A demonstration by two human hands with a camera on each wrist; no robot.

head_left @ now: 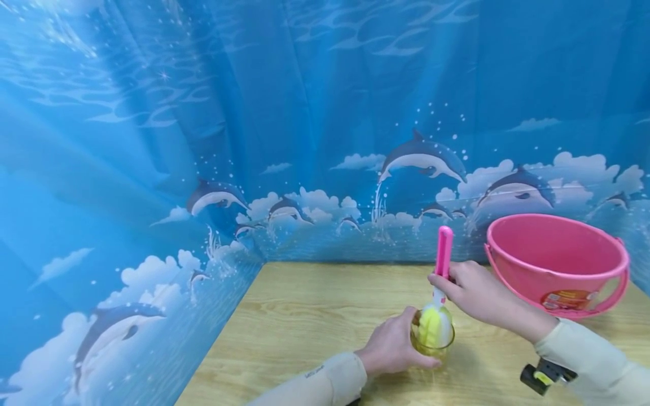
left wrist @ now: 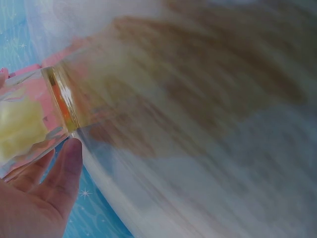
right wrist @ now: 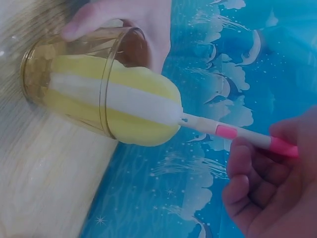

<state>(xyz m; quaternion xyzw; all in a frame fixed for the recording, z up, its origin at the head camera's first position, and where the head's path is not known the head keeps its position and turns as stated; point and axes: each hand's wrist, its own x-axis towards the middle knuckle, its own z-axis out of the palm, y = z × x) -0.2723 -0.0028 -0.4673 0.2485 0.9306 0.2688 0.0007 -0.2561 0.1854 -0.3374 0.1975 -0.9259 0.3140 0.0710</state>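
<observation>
An amber-tinted clear glass (right wrist: 37,74) stands on the wooden table, its mouth facing up. My left hand (head_left: 391,345) grips it from the left side, thumb and fingers round its wall; the left wrist view shows only part of that hand (left wrist: 44,193). Inside the glass is the yellow and white sponge head of a bottle brush (head_left: 431,326), partly sticking out above the rim. Its white and pink handle (head_left: 444,251) rises upright, and my right hand (head_left: 474,293) holds it just above the sponge. In the right wrist view the right hand's fingers (right wrist: 242,168) curl at the handle.
A pink bucket (head_left: 550,282) with a pink handle and an orange label stands behind and to the right, close to my right forearm. Blue dolphin-printed sheeting (head_left: 325,113) hangs along the back and left edges of the wooden table (head_left: 284,316).
</observation>
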